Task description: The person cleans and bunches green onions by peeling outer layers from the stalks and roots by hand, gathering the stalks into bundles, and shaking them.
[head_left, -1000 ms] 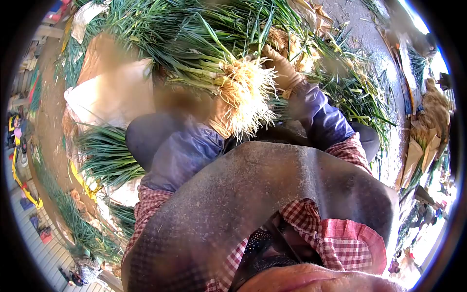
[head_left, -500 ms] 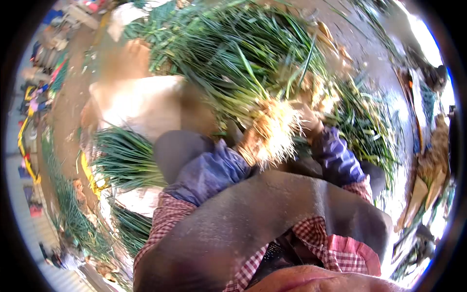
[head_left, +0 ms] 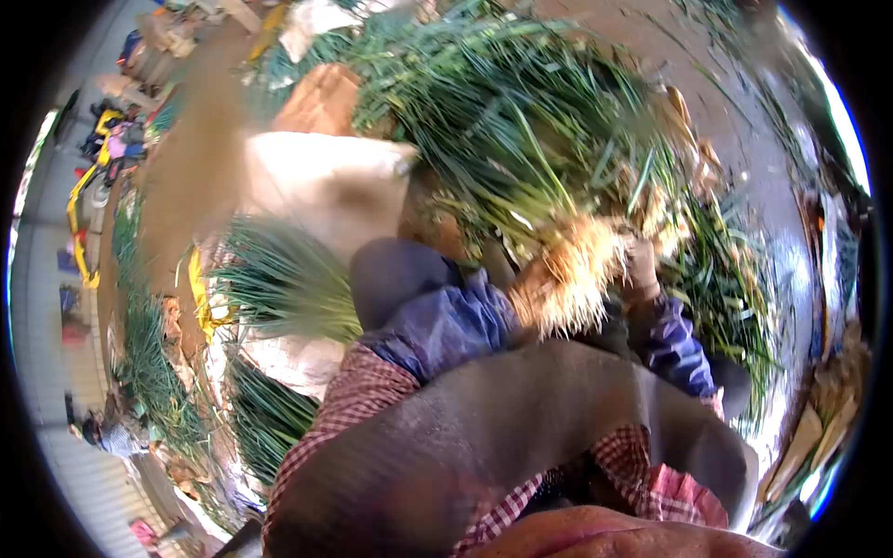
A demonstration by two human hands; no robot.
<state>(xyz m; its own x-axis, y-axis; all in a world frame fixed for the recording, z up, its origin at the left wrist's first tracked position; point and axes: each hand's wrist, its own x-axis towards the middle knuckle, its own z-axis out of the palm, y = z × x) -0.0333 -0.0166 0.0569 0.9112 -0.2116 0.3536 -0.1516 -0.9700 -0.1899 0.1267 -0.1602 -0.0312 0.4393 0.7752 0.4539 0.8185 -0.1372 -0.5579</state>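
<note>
A bunch of green onions (head_left: 535, 209) lies across in front of my knees, its pale, stringy roots (head_left: 584, 274) turned toward my apron. My left hand (head_left: 535, 296), in a tan glove, is wrapped round the bunch at its root end. On the other side of the roots is my right hand (head_left: 640, 268), its fingers bent close to the root tips; whether it holds anything there is too small to tell. A large heap of green onions (head_left: 502, 84) spreads beyond the bunch.
A white sack (head_left: 321, 181) lies left of the heap. Bunched green onions (head_left: 284, 279) rest beside my left knee, with more (head_left: 270, 409) below. Loose greens (head_left: 735, 288) lie at the right. Far left are a yellow strap (head_left: 76, 219) and a person (head_left: 119, 435).
The view has swung, so my hands, the bunch and the heap appear farther right and lower. My left hand keeps its hold on the bunch, and my right hand stays near the roots.
</note>
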